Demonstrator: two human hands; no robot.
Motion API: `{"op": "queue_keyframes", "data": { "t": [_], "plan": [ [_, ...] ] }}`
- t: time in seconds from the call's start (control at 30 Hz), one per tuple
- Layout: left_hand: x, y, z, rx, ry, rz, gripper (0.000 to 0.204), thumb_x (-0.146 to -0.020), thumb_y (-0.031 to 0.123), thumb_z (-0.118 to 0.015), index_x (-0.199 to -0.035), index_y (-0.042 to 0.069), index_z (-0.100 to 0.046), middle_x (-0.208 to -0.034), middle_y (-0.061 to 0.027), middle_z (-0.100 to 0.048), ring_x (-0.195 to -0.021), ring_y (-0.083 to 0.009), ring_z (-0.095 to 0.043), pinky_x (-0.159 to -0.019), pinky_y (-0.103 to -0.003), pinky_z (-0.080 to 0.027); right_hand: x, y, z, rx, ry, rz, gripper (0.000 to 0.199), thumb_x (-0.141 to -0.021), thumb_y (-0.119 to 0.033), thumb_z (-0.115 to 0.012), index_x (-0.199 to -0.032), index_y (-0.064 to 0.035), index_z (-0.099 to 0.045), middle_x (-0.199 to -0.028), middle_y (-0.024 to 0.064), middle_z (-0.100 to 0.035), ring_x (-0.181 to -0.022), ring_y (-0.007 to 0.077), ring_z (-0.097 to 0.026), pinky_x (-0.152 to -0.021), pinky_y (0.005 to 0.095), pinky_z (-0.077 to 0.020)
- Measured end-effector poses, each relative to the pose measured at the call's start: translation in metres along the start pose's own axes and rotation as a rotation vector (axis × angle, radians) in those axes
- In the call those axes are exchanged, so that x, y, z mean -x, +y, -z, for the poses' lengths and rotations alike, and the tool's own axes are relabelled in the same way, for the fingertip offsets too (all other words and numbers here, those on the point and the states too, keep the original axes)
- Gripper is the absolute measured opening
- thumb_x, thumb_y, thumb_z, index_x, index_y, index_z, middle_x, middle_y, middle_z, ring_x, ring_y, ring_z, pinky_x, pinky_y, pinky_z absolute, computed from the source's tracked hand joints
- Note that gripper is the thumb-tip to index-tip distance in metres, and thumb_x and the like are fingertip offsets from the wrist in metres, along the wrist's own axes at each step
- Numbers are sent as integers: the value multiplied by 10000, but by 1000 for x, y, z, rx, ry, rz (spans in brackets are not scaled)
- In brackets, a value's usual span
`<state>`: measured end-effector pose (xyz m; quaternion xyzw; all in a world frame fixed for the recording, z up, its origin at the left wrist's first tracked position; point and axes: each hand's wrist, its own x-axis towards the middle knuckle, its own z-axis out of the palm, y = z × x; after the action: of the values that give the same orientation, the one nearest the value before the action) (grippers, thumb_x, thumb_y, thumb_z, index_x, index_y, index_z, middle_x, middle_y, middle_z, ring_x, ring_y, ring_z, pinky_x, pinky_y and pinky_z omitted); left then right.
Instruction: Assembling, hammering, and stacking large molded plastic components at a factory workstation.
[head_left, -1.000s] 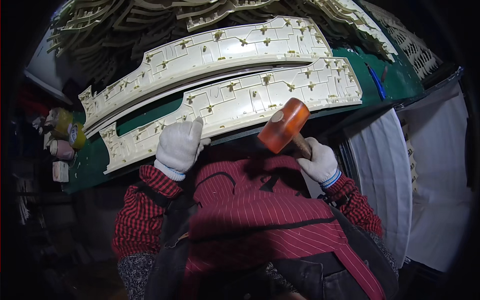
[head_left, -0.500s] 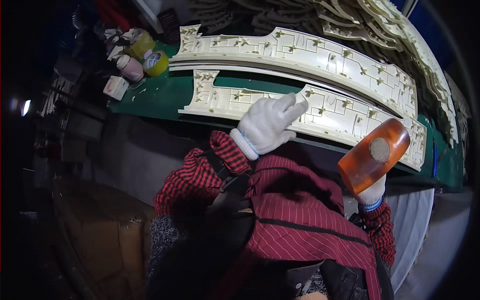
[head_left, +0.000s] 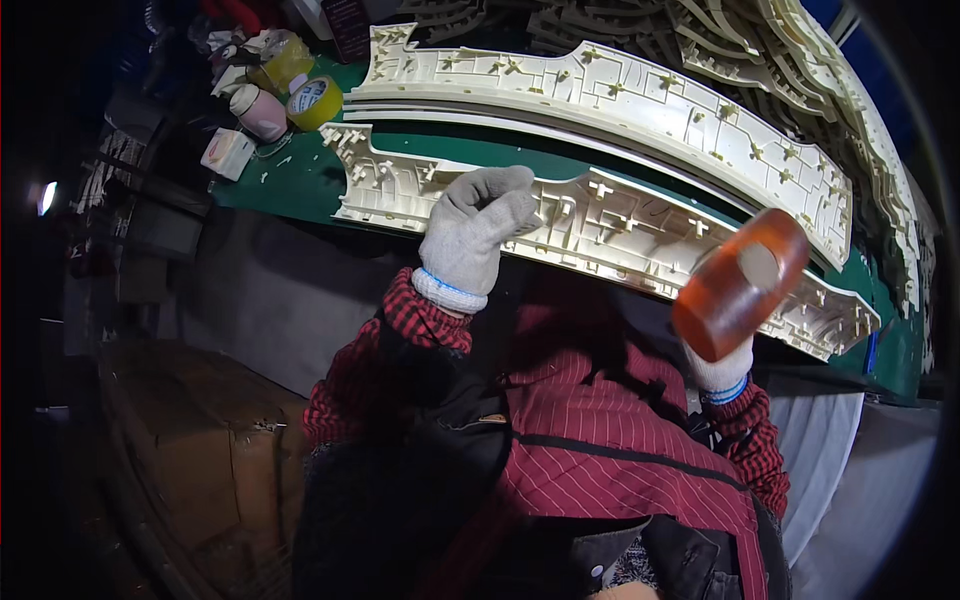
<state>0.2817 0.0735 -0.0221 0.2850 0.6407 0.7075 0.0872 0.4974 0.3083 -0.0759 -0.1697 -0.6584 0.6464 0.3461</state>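
A cream, ribbed plastic panel [head_left: 640, 232] lies tilted along the near edge of the green table. My left hand [head_left: 468, 235], in a white knitted glove, is over its left half, fingers bent and closed near the far edge. What the fingertips hold, if anything, is hidden. At the panel's right part, my gloved right hand [head_left: 722, 366] grips a mallet [head_left: 742, 285] with a translucent amber head. The head is slightly blurred and covers part of the panel and the hand; most of the handle is hidden. Behind lies a second, similar panel [head_left: 640, 100].
Many similar cream panels [head_left: 840, 110] are stacked at the back and far right. At the back left are a yellow tape roll [head_left: 314, 102], a pink bottle [head_left: 258, 112] and a small white box [head_left: 228, 153]. A blue pen-like item [head_left: 872, 352] lies right; a cardboard box [head_left: 190, 440] stands lower left.
My left hand has moved left, and its spread fingers have closed. The near panel has tilted and its left end has shifted left and up. The mallet head has shifted slightly left and up.
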Motion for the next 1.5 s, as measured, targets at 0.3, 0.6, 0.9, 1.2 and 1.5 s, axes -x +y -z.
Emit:
{"op": "queue_keyframes", "data": {
  "t": [0.3, 0.6, 0.9, 1.2, 1.5],
  "plan": [
    [-24, 44, 52, -873, -292, -608, 551, -735, 193, -881, -1223, 52, -670, -953, -59, -693, -809, -230, -641, -735, -362, -534, -22, -43, 1, 490, -247, -45, 352, -869, 3, -718, -1206, 32, -622, -963, 73, -718, -819, 120, -667, -755, 275, -534],
    [2, -3, 57, -1234, -375, -491, 629, -636, 243, -882, -1195, 80, -643, -941, -84, -659, -886, -307, -659, -784, -430, -534, -9, -60, 4, 447, -94, 82, 273, -907, -61, -731, -1153, 20, -647, -953, 61, -697, -813, 124, -659, -719, 292, -543],
    [2, -5, 35, -1220, -343, -630, 577, -660, 227, -862, -1157, 55, -624, -890, -100, -653, -852, -324, -657, -757, -422, -531, -14, -53, -23, 1261, -824, 187, 471, -821, -264, -782, -1205, -40, -627, -914, 175, -717, -811, 367, -720, -716, 432, -584],
    [-15, 10, 64, -578, -276, -387, 479, -836, 265, -780, -1217, -9, -684, -1182, -200, -670, -1125, -379, -622, -889, -453, -515, -7, -49, 47, 905, -414, 36, 409, -780, -199, -758, -1135, -20, -662, -876, 216, -714, -829, 414, -718, -757, 422, -581],
    [-50, -9, 105, -1459, -134, -448, 503, -883, 346, -675, -1299, 64, -691, -1419, -172, -588, -1338, -423, -471, -1141, -527, -348, 8, -42, 82, 843, -132, -164, 438, -818, -229, -782, -1156, 17, -652, -883, 174, -726, -792, 294, -732, -768, 386, -563]
  ]
}}
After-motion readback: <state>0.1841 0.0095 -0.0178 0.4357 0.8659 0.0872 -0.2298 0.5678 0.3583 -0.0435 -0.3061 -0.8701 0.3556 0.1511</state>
